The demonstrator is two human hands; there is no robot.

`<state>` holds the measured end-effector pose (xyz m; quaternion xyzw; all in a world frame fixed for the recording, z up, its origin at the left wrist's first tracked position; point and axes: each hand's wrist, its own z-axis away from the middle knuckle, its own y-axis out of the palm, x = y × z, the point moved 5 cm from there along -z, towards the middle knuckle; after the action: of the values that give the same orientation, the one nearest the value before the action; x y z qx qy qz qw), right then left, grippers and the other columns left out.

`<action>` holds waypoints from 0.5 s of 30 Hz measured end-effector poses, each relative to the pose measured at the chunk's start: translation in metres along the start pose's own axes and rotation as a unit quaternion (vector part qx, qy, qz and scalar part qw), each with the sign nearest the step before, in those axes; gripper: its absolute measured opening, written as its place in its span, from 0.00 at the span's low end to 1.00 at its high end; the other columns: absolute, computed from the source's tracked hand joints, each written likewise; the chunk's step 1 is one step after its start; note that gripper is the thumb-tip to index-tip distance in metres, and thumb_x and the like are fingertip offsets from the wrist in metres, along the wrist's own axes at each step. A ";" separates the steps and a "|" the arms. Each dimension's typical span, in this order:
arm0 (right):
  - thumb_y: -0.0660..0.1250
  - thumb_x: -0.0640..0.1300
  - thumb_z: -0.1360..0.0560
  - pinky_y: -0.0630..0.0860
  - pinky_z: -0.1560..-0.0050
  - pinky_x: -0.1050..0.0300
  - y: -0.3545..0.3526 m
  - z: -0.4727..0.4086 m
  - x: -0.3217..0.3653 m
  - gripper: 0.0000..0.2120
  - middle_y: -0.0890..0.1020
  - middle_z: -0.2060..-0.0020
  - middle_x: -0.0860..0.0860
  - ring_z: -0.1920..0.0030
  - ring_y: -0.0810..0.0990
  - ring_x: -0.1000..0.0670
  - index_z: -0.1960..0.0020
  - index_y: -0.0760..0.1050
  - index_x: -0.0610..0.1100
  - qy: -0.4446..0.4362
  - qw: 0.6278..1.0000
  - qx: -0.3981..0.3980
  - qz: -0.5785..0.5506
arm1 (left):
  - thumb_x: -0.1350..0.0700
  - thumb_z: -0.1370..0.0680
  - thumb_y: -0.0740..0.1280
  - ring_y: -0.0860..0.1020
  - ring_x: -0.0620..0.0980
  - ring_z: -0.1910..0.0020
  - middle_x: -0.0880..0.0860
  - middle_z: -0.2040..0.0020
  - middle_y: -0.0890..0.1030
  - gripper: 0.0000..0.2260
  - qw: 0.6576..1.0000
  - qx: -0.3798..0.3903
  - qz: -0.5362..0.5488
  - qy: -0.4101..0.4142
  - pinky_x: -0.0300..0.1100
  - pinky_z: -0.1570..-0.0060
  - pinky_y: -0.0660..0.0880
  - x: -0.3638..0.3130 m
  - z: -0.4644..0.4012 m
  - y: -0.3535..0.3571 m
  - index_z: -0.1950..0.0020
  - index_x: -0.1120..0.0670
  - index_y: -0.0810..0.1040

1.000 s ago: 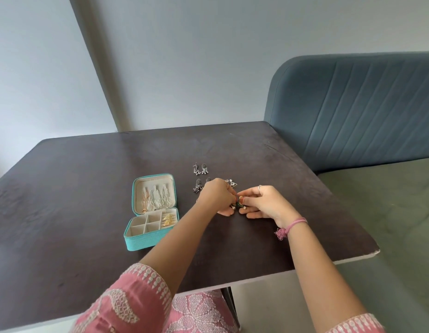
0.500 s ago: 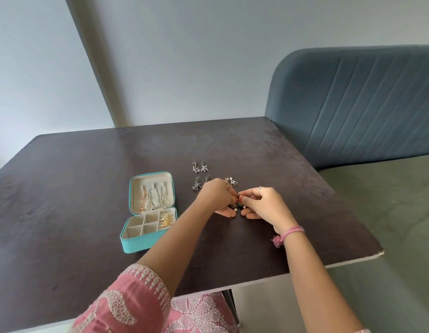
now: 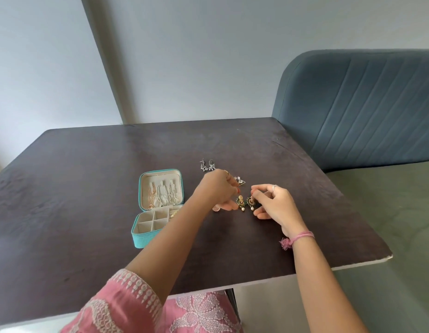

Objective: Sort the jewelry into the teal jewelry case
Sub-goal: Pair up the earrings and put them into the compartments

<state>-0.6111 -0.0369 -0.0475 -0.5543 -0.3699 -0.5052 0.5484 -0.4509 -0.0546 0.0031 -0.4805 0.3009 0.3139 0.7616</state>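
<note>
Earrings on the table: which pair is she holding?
The green and gold earrings with pearl drops, one pinched in the left hand, one in the right hand. The silver earrings lie untouched farther back.

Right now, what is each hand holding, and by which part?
Each holds one green-gold earring near its top: left hand the left earring, right hand the right earring. Pearl drops hang below.
</note>
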 end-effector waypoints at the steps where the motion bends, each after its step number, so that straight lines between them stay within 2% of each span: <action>1: 0.66 0.44 0.23 0.77 0.70 0.60 -0.001 0.001 0.001 0.06 0.79 0.63 0.49 0.71 0.81 0.52 0.48 0.80 0.47 -0.004 1.000 -0.015 -0.004 | 0.62 0.22 0.63 0.84 0.56 0.60 0.58 0.59 0.84 0.05 1.000 -0.007 0.004 0.005 0.46 0.56 0.81 0.000 0.002 -0.006 0.54 0.52 0.76; 4: 0.66 0.45 0.23 0.76 0.72 0.61 -0.004 0.004 0.001 0.05 0.78 0.66 0.51 0.74 0.78 0.53 0.50 0.80 0.46 -0.014 0.999 -0.052 -0.010 | 0.63 0.23 0.64 0.82 0.50 0.71 0.57 0.61 0.83 0.07 0.998 -0.043 0.030 0.028 0.40 0.66 0.80 0.002 0.011 -0.026 0.56 0.52 0.77; 7: 0.66 0.44 0.23 0.75 0.74 0.61 -0.005 0.006 0.002 0.06 0.77 0.69 0.52 0.76 0.76 0.54 0.51 0.80 0.45 -0.019 0.997 -0.067 -0.014 | 0.64 0.24 0.65 0.81 0.48 0.73 0.53 0.64 0.83 0.06 0.995 -0.078 0.054 0.038 0.40 0.68 0.81 0.009 0.017 -0.043 0.54 0.55 0.79; 10: 0.66 0.44 0.23 0.74 0.74 0.61 -0.004 0.007 0.003 0.06 0.77 0.69 0.52 0.76 0.76 0.55 0.51 0.81 0.45 -0.021 0.997 -0.073 -0.012 | 0.64 0.25 0.65 0.81 0.48 0.72 0.51 0.69 0.80 0.06 0.994 -0.085 0.064 0.037 0.40 0.69 0.81 0.017 0.021 -0.052 0.57 0.54 0.79; 15: 0.66 0.45 0.23 0.74 0.73 0.60 -0.003 0.008 0.004 0.05 0.77 0.72 0.52 0.76 0.75 0.55 0.52 0.81 0.45 -0.021 0.996 -0.083 -0.011 | 0.63 0.24 0.66 0.82 0.49 0.69 0.55 0.65 0.82 0.07 0.994 -0.090 0.057 0.030 0.39 0.69 0.80 0.028 0.023 -0.062 0.59 0.53 0.78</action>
<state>-0.6125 -0.0295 -0.0423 -0.6047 -0.3438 -0.5282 0.4870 -0.3825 -0.0490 0.0242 -0.5382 0.3209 0.3681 0.6870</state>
